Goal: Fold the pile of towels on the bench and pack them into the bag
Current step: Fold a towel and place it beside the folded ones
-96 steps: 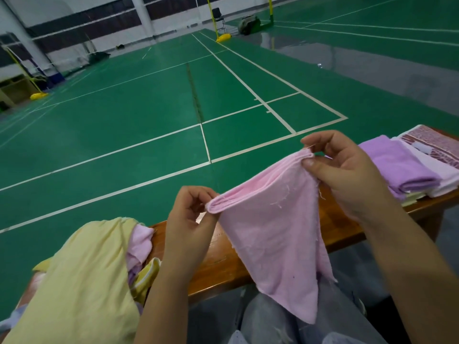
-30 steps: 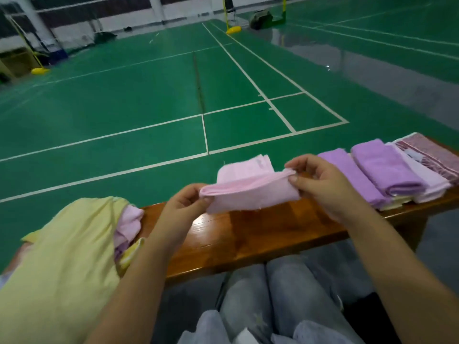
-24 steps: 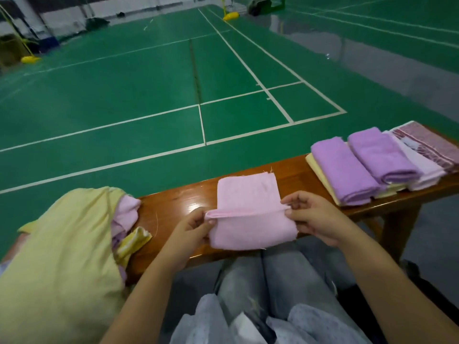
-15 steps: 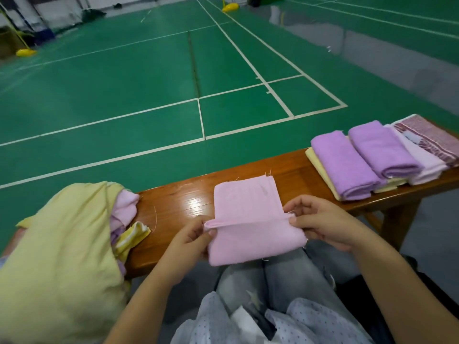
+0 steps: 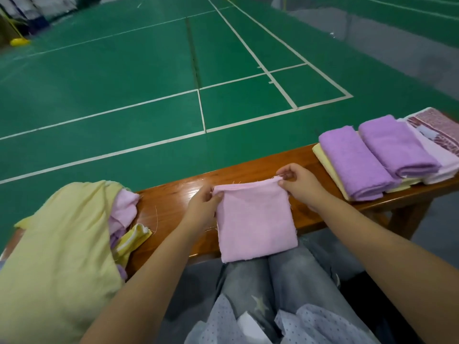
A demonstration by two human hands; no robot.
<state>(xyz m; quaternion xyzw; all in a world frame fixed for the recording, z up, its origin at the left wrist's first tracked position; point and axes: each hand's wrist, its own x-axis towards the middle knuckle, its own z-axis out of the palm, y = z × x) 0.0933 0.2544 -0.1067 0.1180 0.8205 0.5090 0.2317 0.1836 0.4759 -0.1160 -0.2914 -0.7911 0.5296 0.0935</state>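
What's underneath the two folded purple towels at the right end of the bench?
A pale yellow folded towel lies under the two folded purple towels, its edge showing along their left and near sides. Beneath it is the brown wooden bench. Whether more layers lie under them is covered.

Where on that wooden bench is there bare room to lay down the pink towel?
Bare wood shows between the folded pink towel and the row of folded purple towels, and between it and the loose yellow towel pile. Both ends of the wooden bench are crowded.

Left hand (image 5: 201, 207) and right hand (image 5: 301, 184) pinch folded pink towel (image 5: 255, 222) on bench (image 5: 171, 202).
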